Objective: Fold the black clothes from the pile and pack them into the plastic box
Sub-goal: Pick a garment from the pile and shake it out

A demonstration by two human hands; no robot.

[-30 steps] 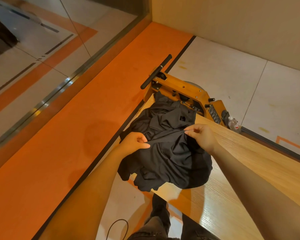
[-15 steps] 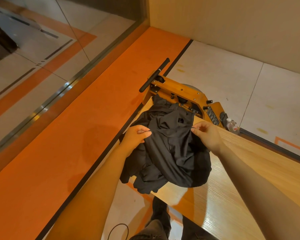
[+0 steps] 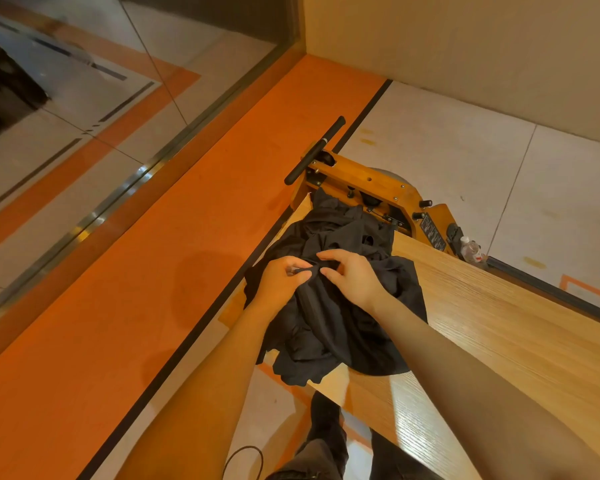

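Orange wooden machine (image 3: 371,188) and water bottle (image 3: 470,249) beyond table (image 3: 499,323)

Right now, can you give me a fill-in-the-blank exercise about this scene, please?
1. Both hands pinch the ___ clothes.
2. The pile lies on a ___ table.
3. The left hand and right hand are close ___.
4. A small ___ stands beyond the table's far edge.

Missing words: black; wooden; together; bottle

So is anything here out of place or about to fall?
Yes: the pile of black clothes sits at the corner of the wooden table, and part of it droops over the edge. Both hands pinch it near the top.
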